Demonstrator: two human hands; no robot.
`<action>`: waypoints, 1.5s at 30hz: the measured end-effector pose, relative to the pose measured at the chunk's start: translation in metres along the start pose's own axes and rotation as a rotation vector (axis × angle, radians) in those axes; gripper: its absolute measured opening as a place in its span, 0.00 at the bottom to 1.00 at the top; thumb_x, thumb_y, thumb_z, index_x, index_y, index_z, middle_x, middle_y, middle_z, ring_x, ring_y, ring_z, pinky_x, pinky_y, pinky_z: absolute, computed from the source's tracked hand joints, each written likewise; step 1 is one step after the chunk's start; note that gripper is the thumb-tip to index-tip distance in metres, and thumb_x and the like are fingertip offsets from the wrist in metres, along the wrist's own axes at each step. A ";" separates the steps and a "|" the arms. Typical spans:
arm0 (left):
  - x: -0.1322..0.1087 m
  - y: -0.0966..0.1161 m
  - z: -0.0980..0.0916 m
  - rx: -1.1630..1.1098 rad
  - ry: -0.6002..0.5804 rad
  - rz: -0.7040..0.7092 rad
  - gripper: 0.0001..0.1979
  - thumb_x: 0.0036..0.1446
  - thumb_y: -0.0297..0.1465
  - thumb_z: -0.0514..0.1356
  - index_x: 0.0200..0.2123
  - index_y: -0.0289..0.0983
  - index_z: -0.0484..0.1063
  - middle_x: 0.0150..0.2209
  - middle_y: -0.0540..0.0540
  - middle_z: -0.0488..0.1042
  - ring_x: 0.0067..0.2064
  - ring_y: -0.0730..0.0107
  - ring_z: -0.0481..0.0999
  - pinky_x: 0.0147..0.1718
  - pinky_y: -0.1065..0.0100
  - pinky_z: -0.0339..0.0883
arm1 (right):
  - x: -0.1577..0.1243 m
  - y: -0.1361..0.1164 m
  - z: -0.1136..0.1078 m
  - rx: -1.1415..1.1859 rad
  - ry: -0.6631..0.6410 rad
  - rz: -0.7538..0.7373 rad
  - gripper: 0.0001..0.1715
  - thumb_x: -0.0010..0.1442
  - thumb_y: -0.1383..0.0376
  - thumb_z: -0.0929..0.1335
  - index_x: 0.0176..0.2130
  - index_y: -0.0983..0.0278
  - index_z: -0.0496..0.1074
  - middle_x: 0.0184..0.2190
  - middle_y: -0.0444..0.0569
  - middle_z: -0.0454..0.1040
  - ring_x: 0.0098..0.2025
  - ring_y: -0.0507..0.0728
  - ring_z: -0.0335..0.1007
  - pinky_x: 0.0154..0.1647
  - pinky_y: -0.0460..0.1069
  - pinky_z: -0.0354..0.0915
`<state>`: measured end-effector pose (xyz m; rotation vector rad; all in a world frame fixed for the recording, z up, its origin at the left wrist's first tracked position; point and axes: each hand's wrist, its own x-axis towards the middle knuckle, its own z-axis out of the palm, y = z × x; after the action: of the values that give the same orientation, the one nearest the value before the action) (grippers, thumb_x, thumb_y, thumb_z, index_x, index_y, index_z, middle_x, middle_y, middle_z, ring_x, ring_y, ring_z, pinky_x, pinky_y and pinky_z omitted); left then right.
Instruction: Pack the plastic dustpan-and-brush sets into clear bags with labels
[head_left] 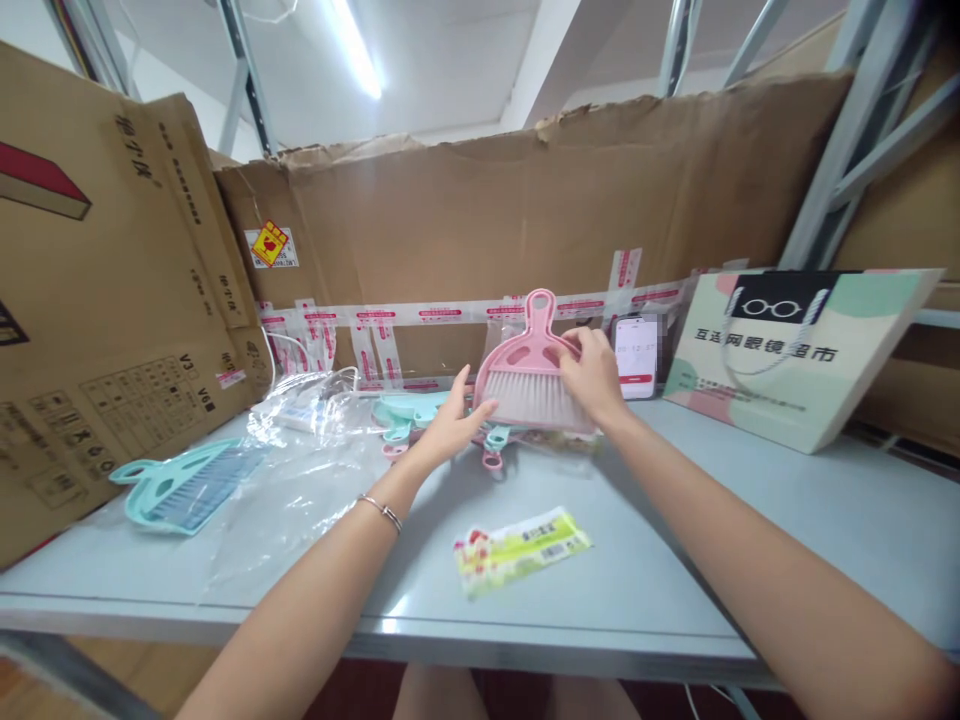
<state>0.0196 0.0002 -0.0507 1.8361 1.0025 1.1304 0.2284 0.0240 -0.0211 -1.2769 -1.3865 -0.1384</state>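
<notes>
A pink dustpan (491,370) with a pink-handled, white-bristled brush (532,390) nested in it stands upright, handle up, near the middle of the table. My right hand (592,372) grips its right side, fingers at the rim and brush. At its left edge my left hand (454,425) is open, thumb and fingers apart, close beside the dustpan; whether it touches cannot be made out. Behind and below my left hand lie turquoise dustpans (412,408), with small turquoise and pink handle ends (492,458) sticking out towards me.
A turquoise dustpan and brush set (187,490) lies at left by clear plastic bags (300,490). A green-and-white label packet (521,550) lies in front. A phone (636,358) leans beside a printed paper bag (787,350). Cardboard boxes (112,300) wall the left and back.
</notes>
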 end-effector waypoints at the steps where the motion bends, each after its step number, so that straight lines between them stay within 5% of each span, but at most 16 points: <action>1: 0.001 -0.003 0.000 -0.001 0.019 -0.006 0.41 0.53 0.41 0.59 0.64 0.37 0.41 0.55 0.33 0.63 0.48 0.57 0.71 0.40 0.60 0.69 | -0.002 -0.001 0.003 0.024 0.037 -0.058 0.08 0.53 0.61 0.66 0.33 0.63 0.68 0.35 0.51 0.66 0.38 0.58 0.65 0.41 0.54 0.62; 6: 0.000 0.009 -0.006 0.023 0.152 0.126 0.35 0.53 0.43 0.59 0.61 0.38 0.51 0.47 0.39 0.69 0.41 0.63 0.73 0.38 0.64 0.68 | -0.007 -0.024 -0.005 0.208 0.091 -0.275 0.06 0.55 0.61 0.66 0.34 0.61 0.68 0.34 0.48 0.64 0.39 0.56 0.65 0.41 0.53 0.64; 11: -0.008 0.032 -0.021 0.073 0.252 0.372 0.16 0.57 0.40 0.56 0.46 0.40 0.68 0.29 0.49 0.71 0.30 0.71 0.70 0.30 0.71 0.64 | -0.015 -0.055 -0.020 0.266 0.121 -0.319 0.08 0.55 0.59 0.67 0.35 0.59 0.69 0.37 0.48 0.66 0.44 0.58 0.64 0.47 0.56 0.62; 14: -0.006 0.031 -0.025 0.010 0.481 0.364 0.10 0.58 0.39 0.53 0.34 0.39 0.66 0.25 0.52 0.65 0.27 0.75 0.65 0.26 0.73 0.60 | -0.029 -0.061 -0.025 0.269 0.229 -0.334 0.10 0.55 0.58 0.67 0.37 0.60 0.69 0.39 0.51 0.66 0.48 0.60 0.62 0.50 0.59 0.59; 16: -0.003 0.026 -0.025 -0.053 0.679 0.318 0.10 0.58 0.39 0.54 0.30 0.39 0.61 0.26 0.53 0.63 0.27 0.76 0.65 0.27 0.73 0.61 | -0.040 -0.061 -0.020 0.340 0.093 -0.323 0.08 0.55 0.58 0.66 0.34 0.60 0.68 0.35 0.50 0.68 0.43 0.58 0.64 0.47 0.57 0.62; 19: -0.002 0.020 -0.022 -0.185 0.755 0.199 0.12 0.57 0.41 0.54 0.32 0.40 0.57 0.28 0.53 0.63 0.27 0.76 0.66 0.27 0.73 0.63 | -0.052 -0.059 -0.003 0.594 -0.164 -0.085 0.11 0.53 0.56 0.67 0.34 0.61 0.66 0.31 0.46 0.70 0.34 0.54 0.67 0.41 0.54 0.65; 24: -0.008 0.023 -0.015 -0.331 0.477 0.081 0.18 0.52 0.47 0.57 0.35 0.41 0.55 0.25 0.55 0.65 0.22 0.77 0.67 0.19 0.74 0.62 | -0.055 -0.050 0.020 1.007 -0.186 0.428 0.29 0.38 0.54 0.74 0.32 0.58 0.56 0.21 0.36 0.65 0.24 0.50 0.65 0.28 0.47 0.64; 28: -0.003 0.026 -0.024 -0.251 0.547 0.178 0.18 0.55 0.48 0.54 0.28 0.39 0.59 0.18 0.57 0.59 0.15 0.81 0.58 0.13 0.77 0.52 | -0.056 -0.048 0.017 1.071 -0.211 0.478 0.30 0.36 0.53 0.75 0.31 0.58 0.55 0.21 0.36 0.67 0.23 0.50 0.65 0.25 0.47 0.63; 31: 0.004 0.024 -0.056 -0.135 0.757 0.141 0.14 0.58 0.41 0.52 0.26 0.38 0.61 0.15 0.57 0.58 0.14 0.80 0.57 0.13 0.77 0.52 | -0.051 -0.044 0.013 1.042 -0.138 0.441 0.28 0.38 0.54 0.73 0.32 0.58 0.55 0.20 0.35 0.65 0.22 0.50 0.64 0.23 0.46 0.62; 34: 0.003 0.016 -0.108 -0.011 1.114 -0.063 0.12 0.61 0.36 0.47 0.34 0.35 0.64 0.20 0.50 0.66 0.20 0.72 0.68 0.19 0.71 0.63 | -0.040 -0.029 0.007 0.957 -0.018 0.419 0.27 0.37 0.57 0.72 0.32 0.57 0.54 0.18 0.33 0.61 0.20 0.49 0.61 0.23 0.46 0.61; 36: -0.005 0.012 -0.139 0.189 1.207 -0.170 0.13 0.57 0.32 0.51 0.42 0.30 0.64 0.36 0.36 0.72 0.39 0.58 0.75 0.35 0.58 0.69 | -0.032 -0.016 0.002 0.916 0.025 0.437 0.26 0.36 0.58 0.71 0.33 0.57 0.54 0.19 0.34 0.61 0.21 0.50 0.62 0.23 0.47 0.61; 39: -0.018 0.015 -0.152 0.532 1.300 -0.136 0.37 0.49 0.31 0.61 0.58 0.25 0.48 0.61 0.20 0.47 0.63 0.39 0.46 0.56 0.39 0.46 | -0.024 0.001 -0.004 0.898 0.006 0.487 0.26 0.35 0.58 0.71 0.32 0.57 0.54 0.20 0.35 0.63 0.22 0.52 0.64 0.22 0.48 0.62; 41: -0.021 0.024 -0.136 0.618 1.217 0.088 0.39 0.53 0.33 0.59 0.62 0.31 0.41 0.65 0.27 0.38 0.66 0.45 0.35 0.59 0.40 0.40 | -0.024 0.003 -0.006 0.924 -0.039 0.502 0.27 0.35 0.57 0.71 0.32 0.57 0.54 0.21 0.36 0.65 0.23 0.52 0.65 0.22 0.49 0.63; 42: -0.020 0.030 -0.122 0.565 1.105 0.181 0.36 0.54 0.34 0.57 0.62 0.35 0.43 0.65 0.31 0.41 0.66 0.48 0.38 0.59 0.43 0.43 | -0.025 0.002 -0.006 0.951 -0.073 0.504 0.27 0.34 0.57 0.72 0.31 0.58 0.55 0.22 0.36 0.66 0.23 0.53 0.66 0.22 0.49 0.63; 45: -0.015 0.042 -0.076 0.146 0.394 0.244 0.26 0.55 0.38 0.56 0.57 0.39 0.56 0.58 0.36 0.61 0.59 0.52 0.61 0.52 0.51 0.64 | -0.032 -0.010 -0.004 1.026 -0.227 0.522 0.29 0.33 0.57 0.73 0.32 0.57 0.56 0.24 0.38 0.69 0.25 0.54 0.68 0.24 0.51 0.65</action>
<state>-0.0457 -0.0164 0.0068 1.9316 1.1239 1.6514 0.2145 -0.0014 -0.0391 -0.7234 -1.0053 0.9812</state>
